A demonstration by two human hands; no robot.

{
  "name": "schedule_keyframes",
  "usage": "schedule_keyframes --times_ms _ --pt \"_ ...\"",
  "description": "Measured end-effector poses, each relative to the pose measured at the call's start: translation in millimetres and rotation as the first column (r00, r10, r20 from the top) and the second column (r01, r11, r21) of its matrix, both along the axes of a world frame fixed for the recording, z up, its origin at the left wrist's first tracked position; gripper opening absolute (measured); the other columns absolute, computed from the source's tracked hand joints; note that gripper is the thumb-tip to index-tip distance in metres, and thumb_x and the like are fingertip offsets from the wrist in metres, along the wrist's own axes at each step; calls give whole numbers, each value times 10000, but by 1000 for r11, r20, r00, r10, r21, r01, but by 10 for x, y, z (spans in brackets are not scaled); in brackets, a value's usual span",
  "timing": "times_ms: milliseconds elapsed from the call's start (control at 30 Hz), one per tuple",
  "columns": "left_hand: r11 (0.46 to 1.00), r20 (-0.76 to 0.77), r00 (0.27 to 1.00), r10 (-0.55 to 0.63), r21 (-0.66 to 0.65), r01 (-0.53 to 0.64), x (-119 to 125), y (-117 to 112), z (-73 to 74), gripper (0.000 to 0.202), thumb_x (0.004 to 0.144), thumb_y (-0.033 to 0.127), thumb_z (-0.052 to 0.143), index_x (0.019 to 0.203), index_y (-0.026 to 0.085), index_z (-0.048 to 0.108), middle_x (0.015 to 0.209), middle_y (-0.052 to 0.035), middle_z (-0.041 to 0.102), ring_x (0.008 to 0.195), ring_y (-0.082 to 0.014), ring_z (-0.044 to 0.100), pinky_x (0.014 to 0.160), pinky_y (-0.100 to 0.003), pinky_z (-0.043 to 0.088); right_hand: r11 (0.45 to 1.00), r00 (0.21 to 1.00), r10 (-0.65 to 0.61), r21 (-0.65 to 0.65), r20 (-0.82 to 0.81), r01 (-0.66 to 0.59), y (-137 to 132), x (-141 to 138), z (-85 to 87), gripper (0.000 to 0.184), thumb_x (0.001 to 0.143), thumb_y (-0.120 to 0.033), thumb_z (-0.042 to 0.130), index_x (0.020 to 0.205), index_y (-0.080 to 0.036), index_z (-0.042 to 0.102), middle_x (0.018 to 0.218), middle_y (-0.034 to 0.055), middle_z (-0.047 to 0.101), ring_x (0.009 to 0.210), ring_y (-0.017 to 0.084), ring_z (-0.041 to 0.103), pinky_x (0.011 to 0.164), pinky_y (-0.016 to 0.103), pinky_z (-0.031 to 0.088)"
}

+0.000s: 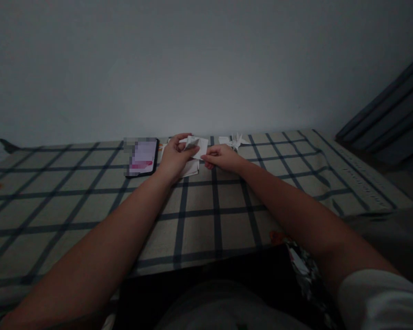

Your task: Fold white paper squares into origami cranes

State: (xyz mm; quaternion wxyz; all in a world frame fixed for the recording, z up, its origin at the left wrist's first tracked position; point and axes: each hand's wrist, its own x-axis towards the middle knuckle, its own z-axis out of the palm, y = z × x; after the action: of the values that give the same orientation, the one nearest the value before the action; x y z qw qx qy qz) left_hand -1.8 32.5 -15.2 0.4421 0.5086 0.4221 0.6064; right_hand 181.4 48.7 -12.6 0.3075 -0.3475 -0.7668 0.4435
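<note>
A piece of folded white paper (200, 145) is held up between my two hands, with creased flaps toward its left side. My left hand (177, 155) is closed on its left part, the thumb lying across the front. At the lower right corner, my right hand (223, 157) pinches the same paper between thumb and fingertips. Beneath my left hand lies a stack of white paper sheets (192, 169), partly covered by the hand. Just beyond my right hand sits a folded white paper figure with pointed tips (237, 141), which looks like an origami crane.
A phone (144, 158) with a lit, partly blurred screen lies left of my left hand. The table wears a checked cloth (199, 220). A plain wall (206, 68) rises behind it, and a dark curtain (392, 101) hangs at the right.
</note>
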Motion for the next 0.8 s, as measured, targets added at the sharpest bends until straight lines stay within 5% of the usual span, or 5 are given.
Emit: schedule_keyframes --times_ms 233,333,500,633,800 --pt "999 13 1000 12 -39 -12 -2 -25 44 590 595 223 810 1142 214 591 831 -12 713 721 -176 676 614 -274 545 999 998 53 1 -23 -53 4 -4 -18 272 910 -346 634 714 -158 618 639 6 641 615 117 610 636 252 483" --pt "996 7 1000 -4 -85 5 -2 -46 67 619 606 210 795 1187 209 581 844 -13 712 689 -166 666 602 -273 542 999 998 -27 31 -59 29 28 -11 -42 320 919 -449 617 764 -171 587 639 -8 600 603 121 576 598 253 455" --pt "979 -104 988 -111 -180 91 9 -96 68 634 642 191 772 1247 203 582 828 -9 683 641 -156 647 558 -266 531 892 966 -206 376 -158 251 114 39 -63 294 871 -424 697 1009 -169 645 864 25 613 727 132 540 654 266 441" --pt "974 -154 976 -156 -186 126 0 -127 56 581 647 213 766 1204 203 602 853 -13 670 634 -143 628 502 -229 488 823 990 -132 552 -46 135 133 75 -42 257 918 -410 658 1056 -199 705 999 66 635 896 174 572 764 301 460" --pt "969 -226 955 -192 -199 148 -15 -112 21 512 651 267 763 1136 196 616 828 -4 662 616 -141 613 495 -221 449 829 995 -97 554 -1 81 149 67 -43 189 931 -343 634 865 -177 697 891 55 646 874 182 588 830 335 450"
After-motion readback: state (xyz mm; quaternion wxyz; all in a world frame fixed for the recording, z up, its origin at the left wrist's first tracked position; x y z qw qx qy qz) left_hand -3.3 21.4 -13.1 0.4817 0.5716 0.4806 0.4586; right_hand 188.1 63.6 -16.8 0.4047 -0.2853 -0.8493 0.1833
